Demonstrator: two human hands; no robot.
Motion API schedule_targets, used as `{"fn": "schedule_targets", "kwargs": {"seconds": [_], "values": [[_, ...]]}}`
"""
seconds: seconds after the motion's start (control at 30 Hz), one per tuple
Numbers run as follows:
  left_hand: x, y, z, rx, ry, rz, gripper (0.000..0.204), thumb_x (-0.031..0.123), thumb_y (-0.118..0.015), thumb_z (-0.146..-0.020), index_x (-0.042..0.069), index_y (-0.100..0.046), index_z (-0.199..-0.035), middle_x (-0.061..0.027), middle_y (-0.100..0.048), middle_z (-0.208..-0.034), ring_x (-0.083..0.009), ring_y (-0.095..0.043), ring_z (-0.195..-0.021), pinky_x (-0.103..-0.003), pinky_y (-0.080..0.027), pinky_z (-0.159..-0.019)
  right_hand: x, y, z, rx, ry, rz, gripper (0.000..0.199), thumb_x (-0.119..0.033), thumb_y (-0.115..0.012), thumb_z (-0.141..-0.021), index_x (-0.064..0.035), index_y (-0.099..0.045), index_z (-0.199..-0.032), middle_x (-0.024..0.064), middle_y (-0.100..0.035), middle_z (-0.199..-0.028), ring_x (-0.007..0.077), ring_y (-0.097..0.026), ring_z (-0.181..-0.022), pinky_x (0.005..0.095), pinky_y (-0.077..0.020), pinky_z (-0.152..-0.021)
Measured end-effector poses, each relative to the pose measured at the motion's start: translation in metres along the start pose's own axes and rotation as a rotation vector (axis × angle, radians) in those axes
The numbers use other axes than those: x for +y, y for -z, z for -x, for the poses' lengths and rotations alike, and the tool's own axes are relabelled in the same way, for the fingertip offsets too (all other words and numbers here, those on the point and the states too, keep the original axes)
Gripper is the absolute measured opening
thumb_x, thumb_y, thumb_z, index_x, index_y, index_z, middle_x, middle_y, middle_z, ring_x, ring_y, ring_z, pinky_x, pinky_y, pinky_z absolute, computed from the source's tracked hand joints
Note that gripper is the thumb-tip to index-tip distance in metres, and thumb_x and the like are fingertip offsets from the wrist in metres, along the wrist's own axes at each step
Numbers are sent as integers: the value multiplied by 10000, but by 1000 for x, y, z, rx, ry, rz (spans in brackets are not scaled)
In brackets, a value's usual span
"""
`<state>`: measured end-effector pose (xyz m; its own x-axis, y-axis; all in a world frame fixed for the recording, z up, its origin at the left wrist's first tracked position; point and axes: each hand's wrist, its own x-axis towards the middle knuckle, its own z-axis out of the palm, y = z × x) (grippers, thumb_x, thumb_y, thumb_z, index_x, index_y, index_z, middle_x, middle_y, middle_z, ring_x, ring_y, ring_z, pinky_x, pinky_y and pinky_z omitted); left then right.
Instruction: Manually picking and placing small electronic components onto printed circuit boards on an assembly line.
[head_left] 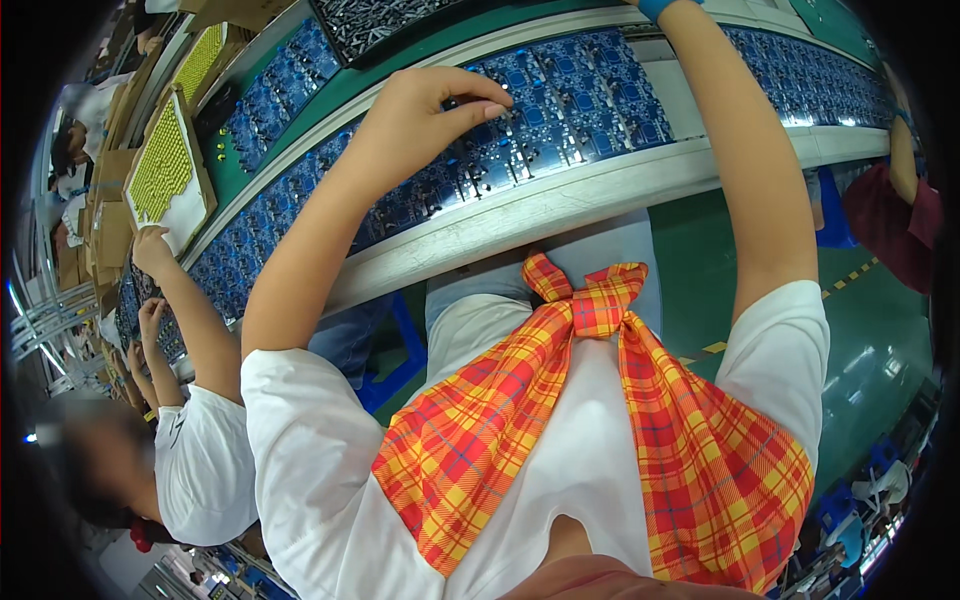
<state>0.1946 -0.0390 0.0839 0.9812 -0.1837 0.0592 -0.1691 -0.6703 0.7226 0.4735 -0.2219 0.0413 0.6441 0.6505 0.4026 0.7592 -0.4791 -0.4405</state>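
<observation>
While the left hand presses thumb and index fingertips together over the blue circuit boards at upper centre, any part between them is indiscernible. The right hand lies beyond the top edge; its state cannot be determined. Components already populate these boards; loose parts, upper left, suggest unfinished assembly.

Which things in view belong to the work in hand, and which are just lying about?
Likely in use:
blue circuit boards, under the left hand
perhaps the black tray of silvery parts

Seemingly aside:
white tray of yellow parts, at a co-worker's hand
loose yellow pieces
cardboard boxes, far left
</observation>
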Motion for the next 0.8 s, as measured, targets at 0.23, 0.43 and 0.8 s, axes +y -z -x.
{"fn": "schedule_targets", "kwargs": {"seconds": [0.23,0.43,0.8], "values": [[-4,-16,-4,51,-308,-463,101,208,-696,-905,149,-766,-948,-9,-666,-933,-211,-609,-961,-399,-376,-899,-6,5,1,5,-115,-245,197,-232,-750,-833,-43,-766,-886,104,-732,-794,205,-698,-734,342,-541,-693],[-3,-22,-6,90,-359,-541,69,201,-692,-888,171,-750,-910,12,-626,-897,-203,-583,-931,-406,-350,-881,-5,5,3,187,-228,-282,221,-235,-728,-870,-18,-730,-912,112,-719,-809,204,-693,-744,343,-536,-689],[-4,-30,-4,168,-423,-586,54,152,-690,-850,145,-723,-892,2,-614,-891,-208,-577,-910,-394,-371,-878,15,-11,-7,320,-243,-648,174,-173,-676,-932,0,-679,-949,69,-700,-816,155,-649,-733,306,-516,-668]]}}
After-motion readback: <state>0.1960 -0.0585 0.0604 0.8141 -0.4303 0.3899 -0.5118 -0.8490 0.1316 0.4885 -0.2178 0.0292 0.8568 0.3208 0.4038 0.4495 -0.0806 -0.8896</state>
